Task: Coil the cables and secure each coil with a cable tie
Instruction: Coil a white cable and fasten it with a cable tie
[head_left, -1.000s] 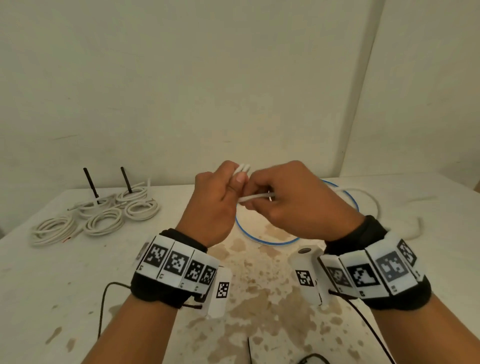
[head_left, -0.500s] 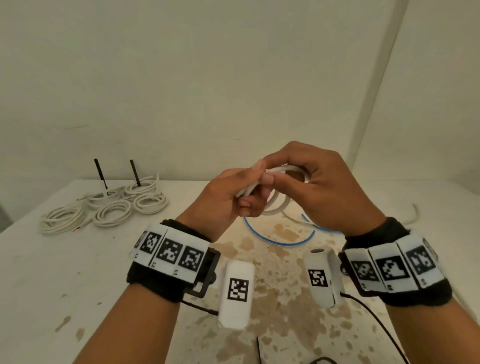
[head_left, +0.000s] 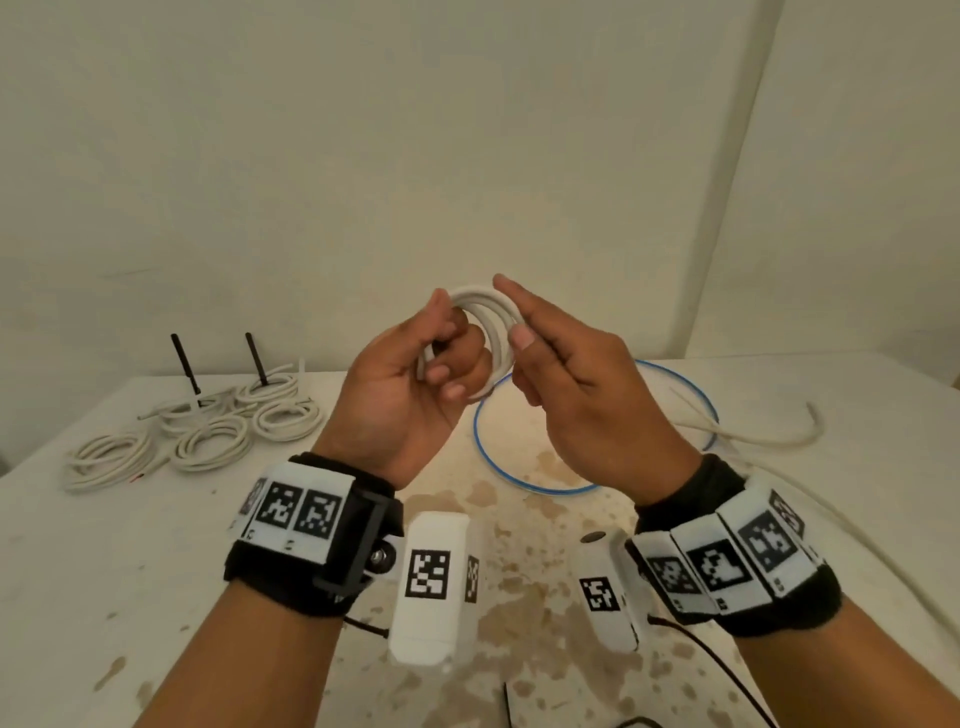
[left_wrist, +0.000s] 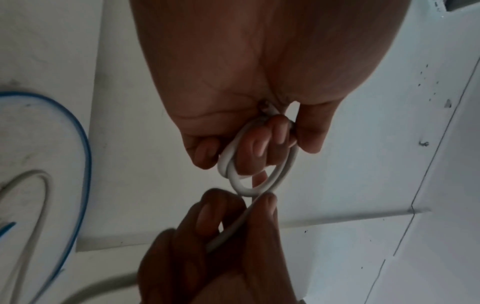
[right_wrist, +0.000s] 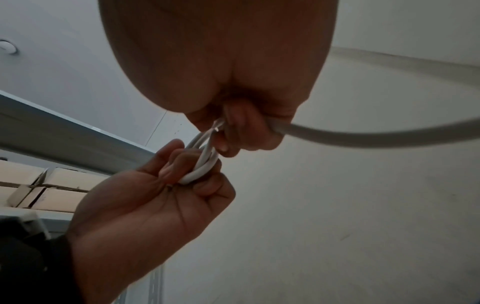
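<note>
**White cable half coiled, held above the tabletop**

I see the fingers (left_wrist: 262, 144) of my left hand (head_left: 400, 395) curled through a small coil (head_left: 491, 332) of white cable, thumb tip against its outer edge, holding two or three loops together in the air. My right hand (head_left: 566, 395) meets the coil from the other side: its thumb and forefinger pinch the strand where it leaves the loops, and the remaining fingers curl round the loose tail (right_wrist: 363, 137), which sweeps away to the right. The coil stands roughly upright between the two hands, well above the tabletop (head_left: 93, 561).

Below the hands a thin blue cable (head_left: 485, 457) lies in a wide ring on the stained surface, and a length of loose white cable (head_left: 769, 439) trails across the right side. At the far left sits a cluster of finished white coils (head_left: 213, 441), lying flat and close together, with two black cable ties (head_left: 184, 364) sticking up from the rear ones. Both wrists carry black bands with printed markers.
</note>
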